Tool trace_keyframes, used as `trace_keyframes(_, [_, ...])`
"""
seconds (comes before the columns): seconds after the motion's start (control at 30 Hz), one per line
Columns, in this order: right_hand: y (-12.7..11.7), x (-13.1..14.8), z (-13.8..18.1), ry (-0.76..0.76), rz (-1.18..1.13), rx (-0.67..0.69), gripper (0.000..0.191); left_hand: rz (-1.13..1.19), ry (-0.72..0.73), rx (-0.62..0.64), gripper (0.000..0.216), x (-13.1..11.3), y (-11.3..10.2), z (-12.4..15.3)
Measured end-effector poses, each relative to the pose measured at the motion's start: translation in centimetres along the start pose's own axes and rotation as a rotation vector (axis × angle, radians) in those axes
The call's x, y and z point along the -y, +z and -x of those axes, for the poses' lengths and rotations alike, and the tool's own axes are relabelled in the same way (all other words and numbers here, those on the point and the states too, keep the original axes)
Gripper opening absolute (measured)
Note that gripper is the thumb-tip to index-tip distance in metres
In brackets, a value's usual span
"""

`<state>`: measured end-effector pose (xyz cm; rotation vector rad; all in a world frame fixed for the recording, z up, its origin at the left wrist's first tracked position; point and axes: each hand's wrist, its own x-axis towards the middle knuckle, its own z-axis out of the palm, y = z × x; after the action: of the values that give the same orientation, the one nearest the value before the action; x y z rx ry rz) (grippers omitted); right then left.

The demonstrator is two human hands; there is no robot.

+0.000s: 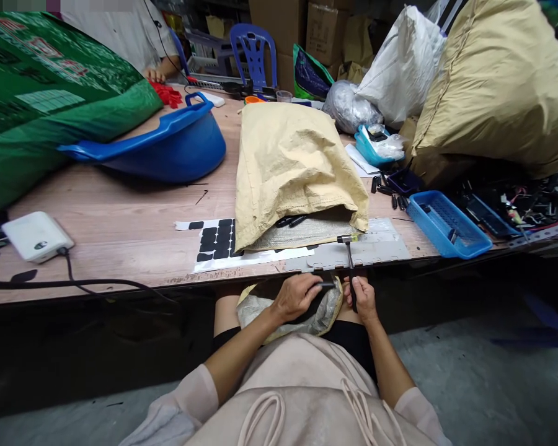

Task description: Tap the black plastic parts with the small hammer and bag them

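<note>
My left hand (297, 296) is closed on a small black part (326, 285), held over an open sack on my lap (323, 313). My right hand (363, 298) grips the dark handle of a small hammer (349, 260). The hammer's metal head rests at the table edge, on a grey plate (376, 251). Both hands sit just below the table's front edge, a few centimetres apart. In front of them a tan woven sack (292, 167) lies on the table, open toward me, with black parts showing in its mouth.
A white sheet of black adhesive pads (218, 241) lies left of the sack. Also on the table: a blue basin (177, 145), green sack (41, 93), white box with cable (36, 235), blue baskets (446, 223), heaped bags. Another person's hand (155, 74) is at the far end.
</note>
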<state>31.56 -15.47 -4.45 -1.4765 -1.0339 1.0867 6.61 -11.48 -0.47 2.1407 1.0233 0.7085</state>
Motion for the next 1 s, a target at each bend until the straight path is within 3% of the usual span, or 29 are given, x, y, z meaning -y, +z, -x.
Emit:
trace_keyframes(0.13, [0.1, 0.1, 0.0, 0.001, -0.024, 0.001, 0.062, -0.097, -0.260, 0.153, 0.029, 1.9, 2.9, 2.6])
trace_keyframes(0.27, [0.1, 0.0, -0.1, -0.002, -0.022, -0.006, 0.063, -0.270, -0.601, 0.298, 0.030, 4.0, 3.9, 2.4])
trace_keyframes(0.37, [0.1, -0.1, -0.1, 0.004, -0.012, -0.012, 0.063, -0.321, -0.683, 0.355, 0.030, 4.2, 3.5, 2.1])
trace_keyframes(0.43, [0.1, -0.2, -0.1, -0.002, -0.016, -0.016, 0.063, -0.300, -0.625, 0.347, 0.027, 3.5, 2.9, 1.9])
trace_keyframes(0.53, [0.1, -0.3, -0.1, -0.012, -0.012, -0.011, 0.063, -0.198, -0.423, 0.269, 0.022, 1.7, 1.3, 1.0])
trace_keyframes(0.67, [0.1, -0.3, -0.1, -0.014, 0.003, -0.009, 0.064, -0.148, -0.258, -0.047, 0.020, 0.1, -2.0, -3.0])
trace_keyframes(0.73, [0.1, -0.3, -0.2, -0.019, -0.008, -0.010, 0.064, -0.216, -0.296, -0.220, 0.023, 0.3, -3.9, -5.7])
trace_keyframes(0.8, [0.2, -0.2, -0.2, -0.026, -0.018, -0.014, 0.063, -0.318, -0.362, -0.304, 0.028, 1.1, -5.4, -8.4])
trace_keyframes(0.9, [0.3, -0.2, -0.2, -0.029, -0.011, -0.020, 0.063, -0.420, -0.448, -0.305, 0.027, 2.4, -6.8, -11.4])
trace_keyframes(1.0, [0.3, -0.2, -0.1, -0.022, -0.001, -0.019, 0.064, -0.447, -0.493, -0.281, 0.020, 3.1, -7.0, -12.6])
